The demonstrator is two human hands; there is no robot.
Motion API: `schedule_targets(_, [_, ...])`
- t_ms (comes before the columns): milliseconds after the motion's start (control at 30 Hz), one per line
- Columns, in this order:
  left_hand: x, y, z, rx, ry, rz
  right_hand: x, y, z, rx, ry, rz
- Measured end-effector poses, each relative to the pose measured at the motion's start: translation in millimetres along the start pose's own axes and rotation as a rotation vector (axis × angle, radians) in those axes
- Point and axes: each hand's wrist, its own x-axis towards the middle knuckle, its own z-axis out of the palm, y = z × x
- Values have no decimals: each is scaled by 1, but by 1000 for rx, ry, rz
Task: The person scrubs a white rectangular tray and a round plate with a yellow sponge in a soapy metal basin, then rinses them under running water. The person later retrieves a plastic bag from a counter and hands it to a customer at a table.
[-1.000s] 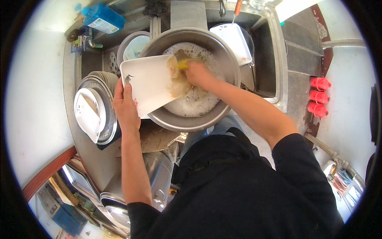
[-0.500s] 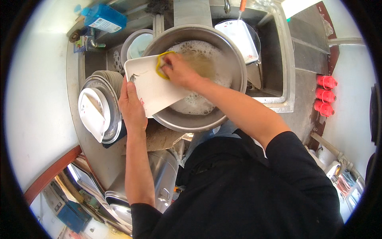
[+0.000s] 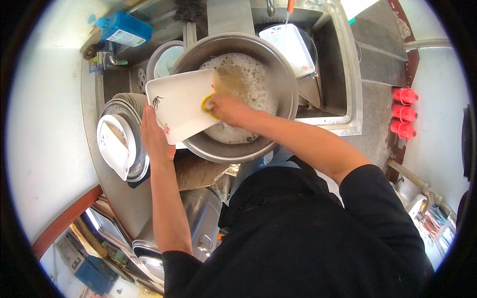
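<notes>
My left hand [image 3: 156, 130] grips the left edge of a white rectangular plate [image 3: 184, 107] with a small leaf and red flower pattern. The plate is tilted over a big steel basin [image 3: 287, 107] of foamy water [image 3: 261, 82]. Closed around a yellow sponge [image 3: 206, 105], my right hand [image 3: 229, 110] presses it against the plate's right part. The fingertips of that hand are partly hidden behind the sponge and the hand itself.
Stacked plates and white dishes [image 3: 113, 144] stand left of the basin. A blue bottle [image 3: 125, 26] is at the back left. In the right sink [image 3: 335, 64], a white rectangular dish [image 3: 288, 47] sits beneath a faucet [image 3: 270, 6]. Several red objects [image 3: 405, 113] line the right side.
The sponge in my right hand has slid down the plate, toward me. The plate in my left hand appears slightly further left, as the whole view has shifted a little.
</notes>
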Motion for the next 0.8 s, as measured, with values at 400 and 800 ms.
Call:
schedule_targets(400, [11,-15,-13,-190,-118,-51,51,-48,-32,834,46,182])
schedule_targets(800, [8,-14,-12,243,-74,79,33,-50,-13,359,176,-54])
